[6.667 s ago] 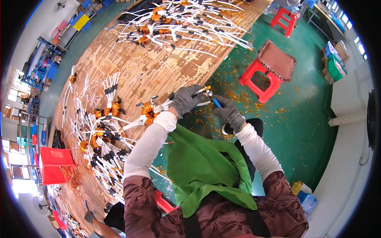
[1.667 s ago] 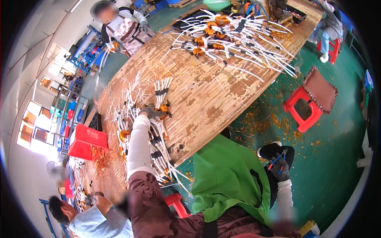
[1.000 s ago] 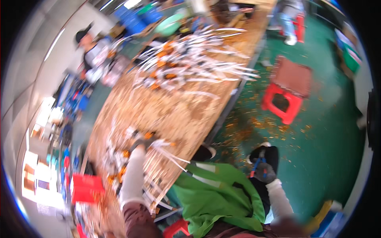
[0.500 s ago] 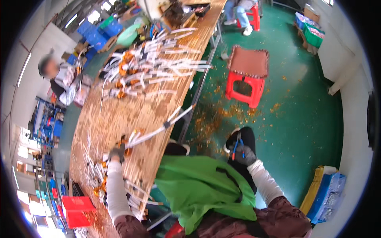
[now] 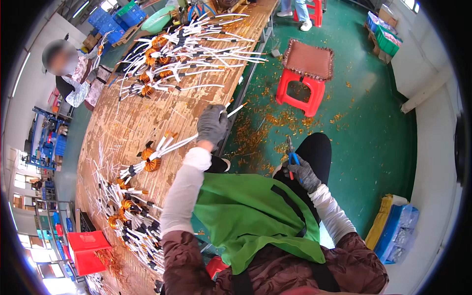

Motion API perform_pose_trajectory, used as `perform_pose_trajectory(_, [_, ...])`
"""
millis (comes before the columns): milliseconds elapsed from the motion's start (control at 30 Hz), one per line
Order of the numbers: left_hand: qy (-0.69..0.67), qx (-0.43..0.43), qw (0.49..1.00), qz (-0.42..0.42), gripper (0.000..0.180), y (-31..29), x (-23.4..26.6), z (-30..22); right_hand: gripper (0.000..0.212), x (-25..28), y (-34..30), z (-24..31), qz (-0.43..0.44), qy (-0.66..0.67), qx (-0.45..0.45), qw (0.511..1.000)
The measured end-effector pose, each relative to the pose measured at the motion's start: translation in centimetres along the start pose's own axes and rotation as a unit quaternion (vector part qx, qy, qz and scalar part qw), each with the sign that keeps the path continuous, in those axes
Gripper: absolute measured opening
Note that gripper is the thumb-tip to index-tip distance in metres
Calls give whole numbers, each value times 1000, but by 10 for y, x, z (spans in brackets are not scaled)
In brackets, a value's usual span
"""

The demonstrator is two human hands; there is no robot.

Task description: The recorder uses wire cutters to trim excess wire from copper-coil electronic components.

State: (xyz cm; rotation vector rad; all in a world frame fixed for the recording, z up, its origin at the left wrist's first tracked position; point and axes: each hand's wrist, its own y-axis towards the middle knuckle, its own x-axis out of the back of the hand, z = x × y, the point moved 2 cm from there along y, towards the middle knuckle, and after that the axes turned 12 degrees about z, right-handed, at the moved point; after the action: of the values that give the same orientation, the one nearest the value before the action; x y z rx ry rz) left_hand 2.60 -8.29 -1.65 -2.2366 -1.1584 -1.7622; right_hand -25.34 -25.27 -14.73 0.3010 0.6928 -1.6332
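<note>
My left hand [image 5: 212,125], in a grey glove, is closed round white-sleeved wire leads [image 5: 179,143] at the right edge of the wooden table. The lead tips stick out past my fingers. The leads run back to a copper-wound coil [image 5: 152,161] lying on the wood. Over my lap, beside my right thigh, my gloved right hand [image 5: 307,176] grips pliers [image 5: 294,158] with blue and red handles, jaws pointing up. My palm hides part of the handles, and I cannot tell whether the jaws are apart.
Coils with white leads lie in a far pile [image 5: 162,61] and a near pile [image 5: 130,216] on the table [image 5: 123,118]. A red stool [image 5: 305,91] with a brown cushion stands right, among copper scraps. A red bin [image 5: 88,250] sits left. Another person [image 5: 73,73] stands across the table.
My left hand has moved from the coil up and right to the ends of its leads. The coil now lies uncovered. My right hand still holds the pliers, slightly higher.
</note>
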Motion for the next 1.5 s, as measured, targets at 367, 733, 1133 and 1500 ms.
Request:
perform_pose_trajectory(367, [-194,40,977,85,22,-7,-29,13,64,-46,46,72,-31,-609,158,776])
perform_pose_trajectory(733, [-375,139,893,206,26,-24,-14,-7,70,-99,95,89,-52,-687,147,709])
perform_pose_trajectory(1133, [-267,60,959,75,15,-34,-31,-8,65,-120,89,93,-71,-650,122,746])
perform_pose_trajectory(1500, [-610,214,683,341,32,-29,18,2,69,-115,100,123,46,-775,299,555])
